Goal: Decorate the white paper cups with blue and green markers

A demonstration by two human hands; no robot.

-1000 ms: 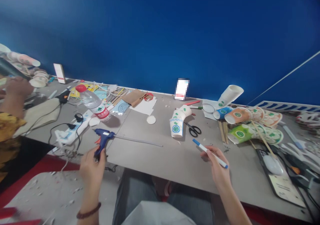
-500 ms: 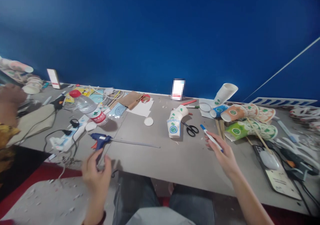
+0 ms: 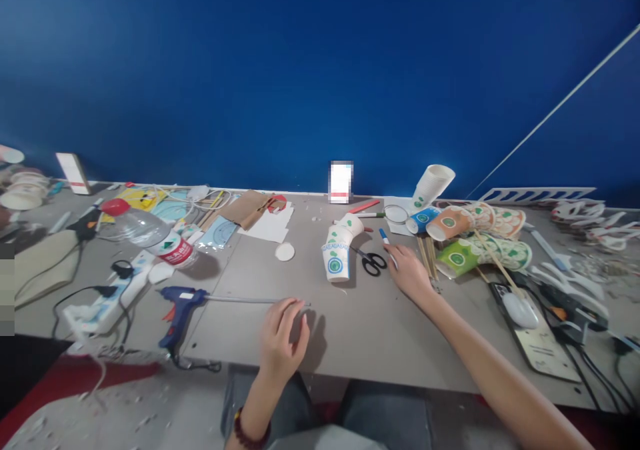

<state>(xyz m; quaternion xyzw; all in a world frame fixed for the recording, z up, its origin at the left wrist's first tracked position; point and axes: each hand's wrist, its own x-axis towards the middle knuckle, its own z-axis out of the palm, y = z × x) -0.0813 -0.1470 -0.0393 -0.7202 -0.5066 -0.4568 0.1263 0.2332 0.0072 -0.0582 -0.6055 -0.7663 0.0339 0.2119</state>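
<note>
At one o'clock, your right hand (image 3: 413, 278) pinches the blue-capped marker (image 3: 387, 241), with scissors (image 3: 373, 263) near its eight o'clock. At eleven, your left hand (image 3: 283, 335), thumb and fingers parted, is by the glue stick (image 3: 240, 299). Between them, grey tabletop (image 3: 360, 330) stretches to its near edge at six.

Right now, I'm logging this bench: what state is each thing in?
Left hand: open
Right hand: closed around blue-and-white marker
Blue glue gun: lying, glue stick protruding
Water bottle: capped
Black-handled scissors: lying down
Power strip: plugs inserted
Central phone: screen lit
Left phone: screen lit
Central paper cups: nested
</note>
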